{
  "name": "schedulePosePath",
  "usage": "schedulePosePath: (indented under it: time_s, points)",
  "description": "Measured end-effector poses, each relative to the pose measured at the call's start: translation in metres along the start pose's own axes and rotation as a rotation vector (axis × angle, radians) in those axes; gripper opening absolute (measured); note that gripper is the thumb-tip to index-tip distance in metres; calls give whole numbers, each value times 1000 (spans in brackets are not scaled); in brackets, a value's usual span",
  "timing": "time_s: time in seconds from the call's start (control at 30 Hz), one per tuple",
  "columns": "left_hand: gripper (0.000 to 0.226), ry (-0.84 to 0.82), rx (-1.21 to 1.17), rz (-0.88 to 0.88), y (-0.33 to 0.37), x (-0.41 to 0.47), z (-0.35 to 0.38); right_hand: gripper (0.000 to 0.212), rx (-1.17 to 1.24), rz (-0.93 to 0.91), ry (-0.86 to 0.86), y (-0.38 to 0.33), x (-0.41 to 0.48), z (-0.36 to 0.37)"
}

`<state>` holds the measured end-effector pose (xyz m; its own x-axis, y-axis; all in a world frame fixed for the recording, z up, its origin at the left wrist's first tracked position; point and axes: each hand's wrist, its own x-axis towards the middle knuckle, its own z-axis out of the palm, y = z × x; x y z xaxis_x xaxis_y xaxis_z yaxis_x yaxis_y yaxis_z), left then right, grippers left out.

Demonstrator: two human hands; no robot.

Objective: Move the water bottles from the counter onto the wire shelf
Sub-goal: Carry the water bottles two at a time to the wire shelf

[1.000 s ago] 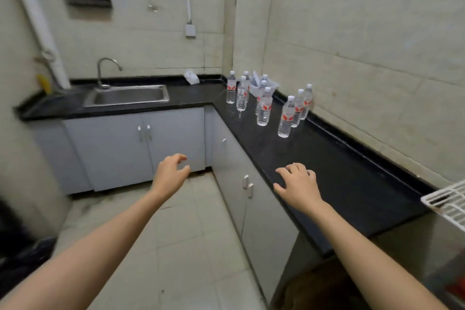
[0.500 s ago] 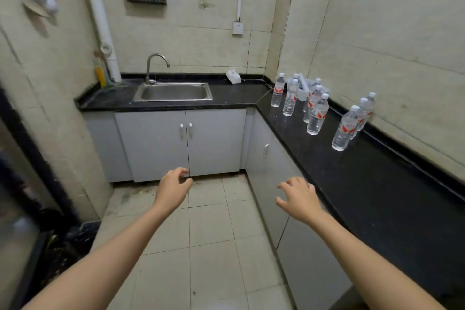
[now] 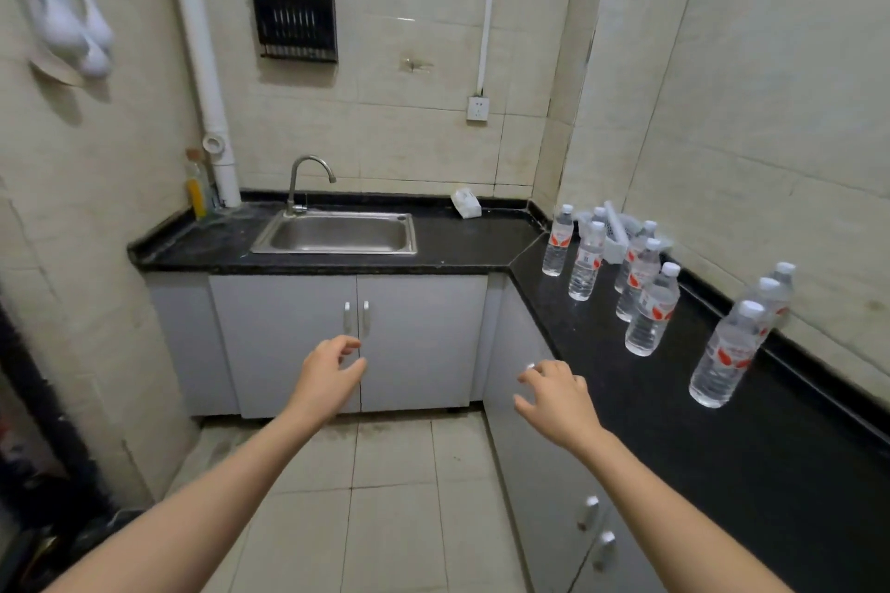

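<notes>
Several clear water bottles with red labels and white caps stand on the black counter [image 3: 751,448] along the right wall. The nearest bottle [image 3: 725,354] is at the right; another bottle [image 3: 652,311] stands further in, and more bottles [image 3: 585,262] cluster toward the corner. My left hand [image 3: 327,376] hovers over the floor in front of the cabinet doors, fingers loosely curled, holding nothing. My right hand [image 3: 558,400] hangs by the counter's front edge, fingers relaxed and empty, well short of the bottles. The wire shelf is out of view.
A steel sink [image 3: 337,234] with a tap sits in the back counter. A white basket [image 3: 619,236] stands behind the bottles in the corner. Grey cabinets [image 3: 419,342] line the tiled floor [image 3: 395,510]. A white packet [image 3: 466,202] lies near the back wall.
The view has swung left and up, so the wire shelf at the right edge has left the frame. The bottles now sit further right. Both hands stay empty, held out in front.
</notes>
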<state>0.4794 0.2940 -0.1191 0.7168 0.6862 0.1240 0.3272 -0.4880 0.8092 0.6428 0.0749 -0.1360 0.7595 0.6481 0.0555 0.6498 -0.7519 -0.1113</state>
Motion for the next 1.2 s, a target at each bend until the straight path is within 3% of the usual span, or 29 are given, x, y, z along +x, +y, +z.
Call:
schedulePosePath:
  time_s: [0.37, 0.63, 0.83, 1.03, 1.2]
  points:
    - [31, 50, -57, -69, -52, 127, 6, 39, -25, -69, -45, -27, 144, 21]
    - [26, 55, -115, -28, -101, 267, -9, 39, -78, 42, -19, -62, 244, 19]
    - [24, -31, -176, -14, -121, 366, -6, 39, -81, 184, 5, -82, 298, 15]
    - [24, -210, -265, -115, -143, 386, 57, 39, -56, 342, -66, -68, 299, 32]
    - [24, -336, -282, -114, -129, 401, 105, 38, 64, 474, -24, -36, 306, 36]
